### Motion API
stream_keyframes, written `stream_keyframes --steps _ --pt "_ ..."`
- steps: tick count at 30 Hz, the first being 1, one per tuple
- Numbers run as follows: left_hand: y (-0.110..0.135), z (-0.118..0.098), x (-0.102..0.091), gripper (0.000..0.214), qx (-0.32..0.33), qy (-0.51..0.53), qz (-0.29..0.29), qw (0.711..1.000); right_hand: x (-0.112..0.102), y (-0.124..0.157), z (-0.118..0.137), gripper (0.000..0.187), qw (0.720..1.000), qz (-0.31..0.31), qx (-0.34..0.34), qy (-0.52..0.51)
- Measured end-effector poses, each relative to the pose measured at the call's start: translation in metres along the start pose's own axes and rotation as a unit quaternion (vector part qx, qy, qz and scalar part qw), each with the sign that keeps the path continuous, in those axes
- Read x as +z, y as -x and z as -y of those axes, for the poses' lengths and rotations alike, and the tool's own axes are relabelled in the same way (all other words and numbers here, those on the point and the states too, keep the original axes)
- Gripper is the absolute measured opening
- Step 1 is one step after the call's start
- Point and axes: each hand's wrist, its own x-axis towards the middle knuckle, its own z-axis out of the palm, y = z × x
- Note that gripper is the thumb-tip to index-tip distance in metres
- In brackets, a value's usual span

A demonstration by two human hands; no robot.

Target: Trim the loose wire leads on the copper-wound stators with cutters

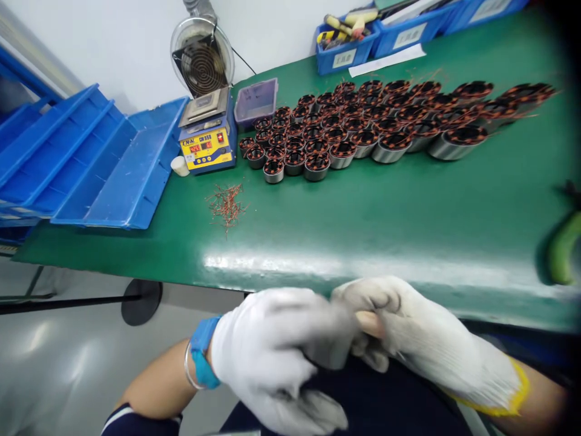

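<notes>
Both of my hands wear white knit gloves and meet below the near edge of the green bench (318, 230). My left hand (272, 351) is curled closed around a grey metal cylinder (329, 354), which looks like one of the motor stators. My right hand (408, 333) pinches at the top of that same part with a bare fingertip showing; motion smears the fingers. Several rows of copper-wound stators (363, 130) stand on the bench farther back.
A yellow-faced soldering pot (207, 136) with a fan behind it sits at the back left, beside blue plastic trays (91, 163). Copper wire clippings (226, 206) lie near it. Blue bins (345, 45) line the far edge. A green-handled tool (563, 248) lies at right.
</notes>
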Motion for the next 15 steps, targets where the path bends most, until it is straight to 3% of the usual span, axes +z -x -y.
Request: stream_keyframes --steps 4,6,9,11,12,14,15 --pt "-0.001 0.003 0.003 0.061 0.077 -0.056 0.004 0.995 0.004 0.004 0.010 0.058 0.982 -0.023 -0.106 0.156" --pt "-0.006 0.006 0.005 0.060 0.089 -0.102 0.014 0.991 0.005 0.002 0.011 0.056 0.970 -0.053 -0.129 0.201" --pt "-0.016 0.010 0.008 0.025 0.154 -0.196 -0.010 0.968 0.007 -0.003 0.000 0.057 0.996 -0.058 -0.038 0.055" --pt "-0.019 0.011 0.010 0.017 0.228 -0.287 -0.074 0.927 0.006 -0.004 -0.009 0.064 0.997 -0.040 0.029 -0.061" --pt "-0.019 0.012 0.011 0.018 0.251 -0.319 -0.108 0.907 0.004 -0.003 -0.012 0.067 0.996 -0.032 0.037 -0.070" --pt "-0.016 0.016 0.013 0.024 0.237 -0.324 -0.150 0.904 -0.003 0.002 -0.012 0.063 0.997 -0.057 -0.010 0.057" --pt "-0.014 0.018 0.013 0.031 0.210 -0.306 -0.159 0.915 -0.007 0.004 -0.010 0.058 0.977 -0.100 -0.066 0.175"
